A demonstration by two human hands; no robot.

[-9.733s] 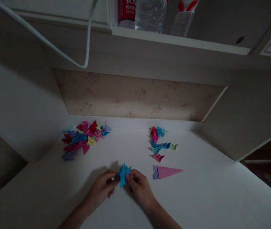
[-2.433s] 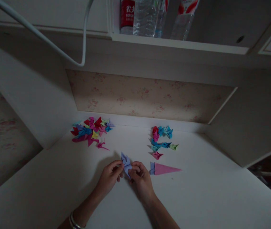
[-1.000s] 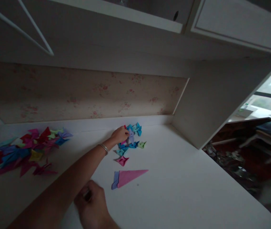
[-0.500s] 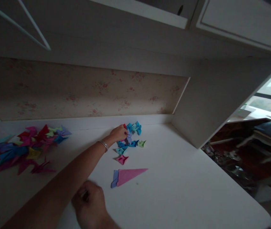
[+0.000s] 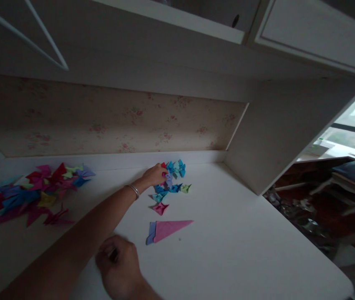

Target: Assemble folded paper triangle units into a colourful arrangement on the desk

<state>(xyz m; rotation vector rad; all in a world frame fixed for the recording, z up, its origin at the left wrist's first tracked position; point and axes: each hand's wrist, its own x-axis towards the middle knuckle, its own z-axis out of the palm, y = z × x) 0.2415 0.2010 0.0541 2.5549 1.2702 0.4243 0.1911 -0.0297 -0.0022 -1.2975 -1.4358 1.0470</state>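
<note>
My left hand [image 5: 155, 174], a silver bangle at its wrist, reaches across the table to a cluster of small folded paper pieces, several blue ones [image 5: 177, 167] among them. Its fingers pinch at a small red-pink origami piece [image 5: 164, 165], mostly hidden by the hand. Curled into a fist, my right hand [image 5: 119, 262] rests low in view beside my left forearm; whatever it may hold is hidden. Right of this fist lie a pink folded paper wedge [image 5: 169, 230] and a lilac folded paper [image 5: 150, 233] partly under it. A pink star-like piece [image 5: 160, 208] sits just beyond them.
A heap of colourful origami cranes [image 5: 33, 196] lies on the left of the white table [image 5: 242, 241]. Floral wallpaper [image 5: 133, 121] backs it, with a side panel [image 5: 258, 133] on the right. Overhead are a shelf [image 5: 165, 16] and a white hanger [image 5: 49, 46].
Both hands keep almost the same place and shape. The view has shifted slightly, so the crane heap appears a little further right.
</note>
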